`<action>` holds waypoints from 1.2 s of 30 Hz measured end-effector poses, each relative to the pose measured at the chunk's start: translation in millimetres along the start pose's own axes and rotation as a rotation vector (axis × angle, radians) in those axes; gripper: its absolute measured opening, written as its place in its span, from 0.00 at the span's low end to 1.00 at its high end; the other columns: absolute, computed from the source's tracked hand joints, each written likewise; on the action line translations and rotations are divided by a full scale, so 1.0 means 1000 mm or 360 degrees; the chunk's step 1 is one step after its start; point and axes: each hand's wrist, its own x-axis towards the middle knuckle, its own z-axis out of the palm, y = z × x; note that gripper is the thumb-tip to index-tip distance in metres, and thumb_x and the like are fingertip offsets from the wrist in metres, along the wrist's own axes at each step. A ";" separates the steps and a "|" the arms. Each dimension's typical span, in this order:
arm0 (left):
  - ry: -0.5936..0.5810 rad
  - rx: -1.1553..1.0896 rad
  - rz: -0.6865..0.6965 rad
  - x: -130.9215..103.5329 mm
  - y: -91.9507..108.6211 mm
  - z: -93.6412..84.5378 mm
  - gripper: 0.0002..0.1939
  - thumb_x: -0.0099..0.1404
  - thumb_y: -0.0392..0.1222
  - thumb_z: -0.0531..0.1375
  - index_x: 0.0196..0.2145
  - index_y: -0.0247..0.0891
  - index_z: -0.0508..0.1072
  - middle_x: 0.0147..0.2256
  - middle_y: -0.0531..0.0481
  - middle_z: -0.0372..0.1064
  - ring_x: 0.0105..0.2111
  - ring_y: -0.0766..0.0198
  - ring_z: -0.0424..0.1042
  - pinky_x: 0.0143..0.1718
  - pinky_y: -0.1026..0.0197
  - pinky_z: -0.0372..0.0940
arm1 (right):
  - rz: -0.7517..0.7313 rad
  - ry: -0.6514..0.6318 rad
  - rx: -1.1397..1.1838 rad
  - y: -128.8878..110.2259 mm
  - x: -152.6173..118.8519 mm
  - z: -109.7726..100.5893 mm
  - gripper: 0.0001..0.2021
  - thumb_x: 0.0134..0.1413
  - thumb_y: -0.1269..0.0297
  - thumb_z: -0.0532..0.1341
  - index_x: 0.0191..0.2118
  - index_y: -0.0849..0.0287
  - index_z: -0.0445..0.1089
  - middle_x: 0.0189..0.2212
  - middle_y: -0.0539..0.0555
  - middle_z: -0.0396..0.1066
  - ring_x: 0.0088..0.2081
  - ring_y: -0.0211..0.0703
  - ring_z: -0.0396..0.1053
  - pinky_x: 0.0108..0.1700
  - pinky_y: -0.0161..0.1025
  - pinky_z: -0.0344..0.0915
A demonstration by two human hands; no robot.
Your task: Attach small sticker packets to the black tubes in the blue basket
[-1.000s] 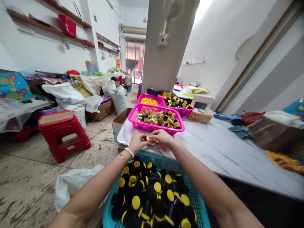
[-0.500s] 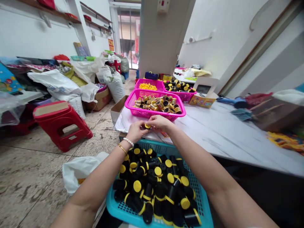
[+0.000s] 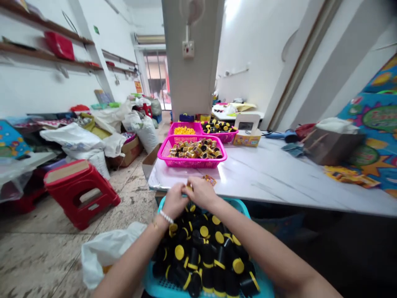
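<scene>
My left hand point(image 3: 174, 201) and my right hand point(image 3: 201, 192) meet at the table's front edge, fingers closed together around a small black canister with a yellow lid point(image 3: 189, 188). Most of it is hidden by the fingers, and only a bit of yellow shows. Below my wrists, a turquoise basket point(image 3: 243, 205) holds many black canisters with yellow lids point(image 3: 204, 231), lying at all angles. Just beyond my right hand, a small printed label or packet point(image 3: 209, 179) lies on the white marbled table point(image 3: 263, 169).
A pink basket point(image 3: 192, 162) with label-wrapped canisters stands ahead, with other pink baskets of yellow pieces point(image 3: 184, 130) and black canisters behind it. A printed carton point(image 3: 247, 138) is beside them. At left are a red stool point(image 3: 80, 192) and a white bag point(image 3: 108, 252) on the floor.
The view has tilted up and turned right, so the baskets sit differently in it. My hands remain together; the canister's yellow lid, plain before, is now mostly covered by my fingers.
</scene>
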 end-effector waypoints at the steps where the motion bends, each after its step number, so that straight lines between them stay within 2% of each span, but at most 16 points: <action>1: -0.0027 -0.0001 0.0045 -0.017 0.006 0.001 0.03 0.53 0.32 0.58 0.27 0.36 0.68 0.27 0.49 0.67 0.30 0.61 0.66 0.33 0.61 0.59 | -0.0034 -0.0002 -0.0045 0.001 -0.020 0.002 0.08 0.54 0.60 0.60 0.34 0.59 0.67 0.33 0.55 0.72 0.37 0.46 0.69 0.37 0.36 0.58; 5: -0.0486 -0.0086 0.0149 -0.075 0.020 0.004 0.06 0.55 0.35 0.59 0.33 0.37 0.71 0.34 0.46 0.69 0.35 0.59 0.68 0.37 0.59 0.62 | -0.0241 -0.0211 -0.0243 0.015 -0.096 0.010 0.07 0.56 0.60 0.58 0.37 0.57 0.67 0.32 0.53 0.72 0.32 0.44 0.69 0.33 0.36 0.57; 7: -0.0712 -0.0084 0.0171 -0.091 0.023 0.002 0.09 0.55 0.39 0.62 0.36 0.39 0.73 0.37 0.46 0.70 0.38 0.56 0.68 0.40 0.57 0.62 | -0.0332 -0.0327 -0.0175 0.023 -0.113 0.006 0.08 0.56 0.57 0.59 0.36 0.56 0.69 0.32 0.51 0.72 0.31 0.42 0.69 0.33 0.35 0.58; 8: -0.0792 -0.0081 0.0178 -0.095 0.024 -0.001 0.12 0.54 0.41 0.64 0.38 0.39 0.73 0.38 0.46 0.70 0.40 0.55 0.68 0.42 0.56 0.62 | -0.0350 -0.0333 -0.0116 0.029 -0.113 0.001 0.09 0.57 0.56 0.58 0.35 0.56 0.70 0.31 0.51 0.73 0.31 0.41 0.69 0.33 0.35 0.58; 10: -0.0854 -0.0086 0.0156 -0.099 0.026 -0.006 0.18 0.52 0.42 0.66 0.42 0.41 0.74 0.41 0.46 0.71 0.42 0.53 0.67 0.46 0.54 0.62 | -0.0281 -0.0194 -0.0032 0.043 -0.095 -0.010 0.12 0.60 0.55 0.56 0.33 0.56 0.72 0.31 0.51 0.73 0.34 0.40 0.69 0.37 0.34 0.60; 13: -0.0795 -0.0147 0.0042 -0.101 0.029 -0.014 0.19 0.53 0.41 0.66 0.44 0.41 0.74 0.41 0.46 0.71 0.43 0.54 0.68 0.47 0.54 0.62 | 0.0034 0.0137 -0.0096 0.076 -0.043 -0.022 0.12 0.62 0.58 0.56 0.37 0.57 0.75 0.37 0.54 0.73 0.39 0.41 0.69 0.45 0.37 0.62; 15: -0.0750 -0.0229 -0.0031 -0.103 0.031 -0.018 0.15 0.56 0.41 0.65 0.42 0.42 0.74 0.41 0.46 0.71 0.42 0.55 0.69 0.47 0.55 0.63 | 0.0136 0.0148 -0.0115 0.097 -0.010 -0.024 0.11 0.60 0.59 0.58 0.39 0.59 0.74 0.38 0.56 0.72 0.38 0.42 0.70 0.44 0.39 0.64; 17: -0.0706 -0.0316 -0.0084 -0.107 0.032 -0.022 0.12 0.58 0.42 0.63 0.41 0.41 0.74 0.40 0.46 0.71 0.42 0.57 0.69 0.46 0.57 0.63 | 0.0149 0.0091 -0.0108 0.113 0.012 -0.021 0.11 0.60 0.59 0.59 0.42 0.60 0.72 0.40 0.55 0.72 0.38 0.41 0.70 0.43 0.42 0.68; 21: -0.0579 -0.0450 -0.0182 -0.113 0.031 -0.028 0.08 0.61 0.42 0.61 0.38 0.40 0.76 0.36 0.47 0.73 0.37 0.60 0.70 0.40 0.60 0.63 | 0.0099 0.0095 -0.0074 0.125 0.021 -0.012 0.13 0.62 0.59 0.57 0.48 0.60 0.67 0.46 0.55 0.69 0.42 0.42 0.70 0.44 0.45 0.70; 23: -0.0492 -0.0536 -0.0278 -0.113 0.032 -0.030 0.08 0.61 0.44 0.60 0.35 0.39 0.76 0.33 0.48 0.73 0.32 0.62 0.69 0.36 0.61 0.63 | 0.0072 0.0188 -0.0046 0.122 0.016 -0.013 0.11 0.62 0.60 0.57 0.45 0.61 0.69 0.43 0.55 0.70 0.41 0.42 0.70 0.44 0.44 0.69; 25: -0.0422 -0.0717 -0.0419 -0.108 0.035 -0.032 0.11 0.62 0.47 0.59 0.33 0.38 0.77 0.31 0.48 0.73 0.30 0.62 0.69 0.33 0.62 0.62 | 0.0042 0.0309 -0.0008 0.111 0.007 -0.018 0.11 0.62 0.61 0.57 0.37 0.62 0.72 0.36 0.55 0.72 0.38 0.41 0.70 0.42 0.41 0.68; 27: -0.0365 -0.0956 -0.0563 -0.102 0.041 -0.034 0.14 0.62 0.50 0.59 0.32 0.36 0.76 0.29 0.48 0.73 0.29 0.63 0.68 0.32 0.63 0.63 | -0.0002 0.0415 0.0037 0.091 -0.008 -0.022 0.13 0.61 0.62 0.56 0.31 0.62 0.73 0.31 0.54 0.72 0.34 0.40 0.70 0.40 0.38 0.66; 30: -0.0210 -0.1252 -0.0684 -0.093 0.050 -0.033 0.18 0.60 0.53 0.60 0.36 0.34 0.76 0.32 0.47 0.74 0.29 0.63 0.69 0.30 0.64 0.62 | -0.0209 0.0531 0.0199 0.053 -0.046 -0.018 0.09 0.59 0.65 0.58 0.32 0.60 0.74 0.30 0.53 0.72 0.34 0.39 0.69 0.38 0.36 0.65; 33: -0.0064 -0.1458 -0.0684 -0.091 0.054 -0.028 0.18 0.57 0.52 0.62 0.38 0.34 0.75 0.34 0.47 0.73 0.31 0.64 0.68 0.29 0.65 0.61 | -0.0483 0.0473 0.0388 0.018 -0.089 -0.006 0.07 0.58 0.68 0.59 0.33 0.57 0.74 0.29 0.53 0.70 0.33 0.39 0.69 0.37 0.36 0.65; 34: -0.0048 -0.1502 -0.0682 -0.092 0.053 -0.026 0.17 0.57 0.51 0.63 0.36 0.34 0.75 0.33 0.48 0.73 0.30 0.65 0.68 0.29 0.65 0.61 | -0.0510 0.0433 0.0446 0.011 -0.101 -0.002 0.07 0.58 0.68 0.59 0.33 0.57 0.74 0.29 0.53 0.70 0.33 0.39 0.69 0.37 0.36 0.65; 36: -0.0042 -0.1538 -0.0708 -0.097 0.050 -0.023 0.14 0.58 0.49 0.63 0.31 0.34 0.74 0.29 0.51 0.71 0.28 0.67 0.66 0.29 0.66 0.60 | -0.0381 0.0399 0.0599 0.003 -0.117 0.005 0.05 0.57 0.66 0.59 0.35 0.57 0.73 0.30 0.53 0.69 0.32 0.40 0.68 0.36 0.36 0.65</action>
